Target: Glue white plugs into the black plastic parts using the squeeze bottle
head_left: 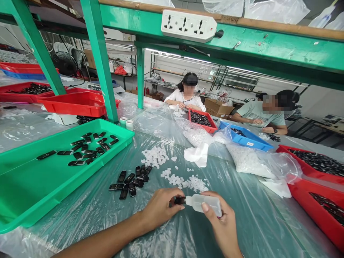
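Between the thumb and fingers of my left hand (163,202) is a small black plastic casing (178,201). My right hand (223,218) is closed around a translucent squeeze bottle (202,203), tilted on its side with its nozzle against or very near the casing; I cannot tell whether they touch. Left of my hands lies a loose group of black casings (131,179) on the plastic-covered table (150,229). Small white pieces (154,156) form a heap beyond them, and finer white bits (195,183) lie just past the bottle.
A green tray (107,157) with several black casings stands at left. Red trays (317,200) and a blue tray (248,138) line the right. A bag of white pieces (249,161) lies near them. Two people (188,95) sit opposite. A green shelf frame (100,61) rises ahead.
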{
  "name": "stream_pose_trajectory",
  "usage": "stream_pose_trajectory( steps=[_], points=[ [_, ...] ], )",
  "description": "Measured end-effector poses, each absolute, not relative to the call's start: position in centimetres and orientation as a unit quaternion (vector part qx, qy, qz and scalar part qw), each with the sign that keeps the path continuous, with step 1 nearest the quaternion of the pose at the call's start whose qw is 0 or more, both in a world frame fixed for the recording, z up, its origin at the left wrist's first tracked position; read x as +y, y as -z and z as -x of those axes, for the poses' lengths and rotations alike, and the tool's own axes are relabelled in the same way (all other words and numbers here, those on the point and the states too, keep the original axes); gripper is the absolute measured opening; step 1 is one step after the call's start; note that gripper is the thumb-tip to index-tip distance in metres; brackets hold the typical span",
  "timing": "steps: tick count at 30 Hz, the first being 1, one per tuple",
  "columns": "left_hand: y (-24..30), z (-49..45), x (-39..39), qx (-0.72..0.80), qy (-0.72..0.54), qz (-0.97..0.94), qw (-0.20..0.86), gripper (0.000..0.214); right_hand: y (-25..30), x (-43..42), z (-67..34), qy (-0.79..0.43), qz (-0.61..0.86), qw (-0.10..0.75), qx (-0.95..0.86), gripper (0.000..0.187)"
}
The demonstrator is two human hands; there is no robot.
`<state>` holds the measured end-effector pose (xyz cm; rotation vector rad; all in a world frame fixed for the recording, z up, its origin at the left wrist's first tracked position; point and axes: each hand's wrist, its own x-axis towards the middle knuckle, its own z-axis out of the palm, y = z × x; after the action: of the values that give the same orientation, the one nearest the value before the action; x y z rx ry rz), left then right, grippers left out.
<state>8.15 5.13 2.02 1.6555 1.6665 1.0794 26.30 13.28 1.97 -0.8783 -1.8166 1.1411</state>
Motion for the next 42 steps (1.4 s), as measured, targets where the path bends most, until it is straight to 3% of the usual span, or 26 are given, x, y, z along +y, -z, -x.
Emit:
stream_pose_trajectory(
  steps=[19, 42],
  points=[
    [-1.87, -8.36, 5.43, 0.569, -0.499, -0.526, 0.388, 0.017, -2.2, 13.53, -25.91, -0.55, 0.383, 0.422, -0.611, 0.035],
    [-2.14, -8.27, 5.22, 0.617, -0.444, -0.575, 0.304, 0.015, -2.71, 12.85, -26.04, -0.441, 0.356, 0.43, -0.703, 0.028]
  ],
)
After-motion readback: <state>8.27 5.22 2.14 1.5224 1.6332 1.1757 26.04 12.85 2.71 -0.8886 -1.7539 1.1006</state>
